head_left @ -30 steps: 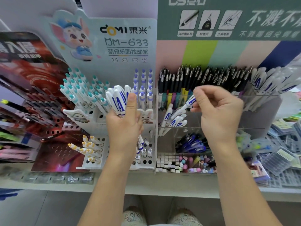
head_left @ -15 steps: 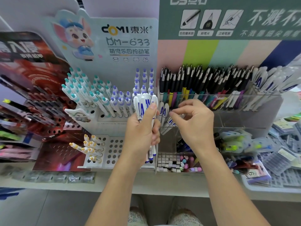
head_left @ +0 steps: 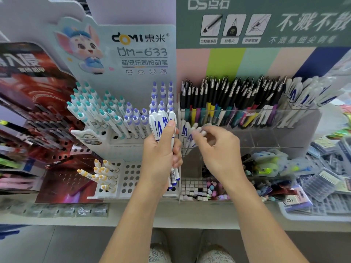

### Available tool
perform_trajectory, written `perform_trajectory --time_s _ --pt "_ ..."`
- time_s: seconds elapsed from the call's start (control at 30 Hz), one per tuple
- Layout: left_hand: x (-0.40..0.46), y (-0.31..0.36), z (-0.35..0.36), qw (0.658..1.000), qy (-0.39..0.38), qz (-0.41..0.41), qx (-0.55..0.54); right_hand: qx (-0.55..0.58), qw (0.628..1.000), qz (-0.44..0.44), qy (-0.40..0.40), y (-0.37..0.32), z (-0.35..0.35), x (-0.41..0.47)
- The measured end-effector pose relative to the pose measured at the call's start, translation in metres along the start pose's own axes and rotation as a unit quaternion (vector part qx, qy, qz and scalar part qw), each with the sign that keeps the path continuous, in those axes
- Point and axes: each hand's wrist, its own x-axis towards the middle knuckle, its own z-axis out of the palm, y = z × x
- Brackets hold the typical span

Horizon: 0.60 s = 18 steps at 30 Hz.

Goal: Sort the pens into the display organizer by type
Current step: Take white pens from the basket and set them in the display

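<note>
Left hand [head_left: 161,158] is wrapped tight around a bunch of white pens [head_left: 163,126] with blue marks, and it holds them up straight in front of the white peg stand [head_left: 133,179]. Right hand [head_left: 218,149] reaches to a few more white pens [head_left: 187,135] that lean in the left end of the clear box [head_left: 266,133]. Its fingers are bent near their tops, but they are blurry, so I cannot tell if they pinch a pen or not. I think the bunch could slip. It is fat, and if the hand lets go a little, pens may slide down and drop on the grey shelf [head_left: 171,215]. The reaching hand might also bump the black-topped pens [head_left: 228,99] standing just behind, or knock the leaning pens over. Pens that look alike could end up in the wrong spot. On the white stand there are teal-tipped pens [head_left: 91,107], purple-tipped pens [head_left: 136,118] and yellow-tipped pens [head_left: 100,171]. A cartoon mouse sign [head_left: 83,48] stands above. A red stand [head_left: 38,114] is at the left, and small packs [head_left: 322,179] lie at the right.
</note>
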Motion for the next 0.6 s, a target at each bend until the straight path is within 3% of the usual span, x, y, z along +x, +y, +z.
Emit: perform_trajectory --time_s 0.1,0.2,0.43,0.6 --pt "-0.002 -0.001 0.000 1.000 -0.007 0.007 -0.006 -0.012 0.998 -0.048 -0.024 -0.011 0.009 0.003" --pt "-0.003 -0.002 -0.001 1.000 -0.008 0.008 -0.003 0.036 0.999 -0.008 -0.031 -0.013 0.003 0.007" --pt "-0.007 -0.006 0.000 0.999 -0.028 0.017 0.019 0.111 0.987 0.090 0.072 0.014 -0.018 0.013" --pt "-0.006 -0.009 0.004 0.999 -0.029 0.013 0.020 0.111 0.991 0.080 0.000 0.019 -0.014 0.014"
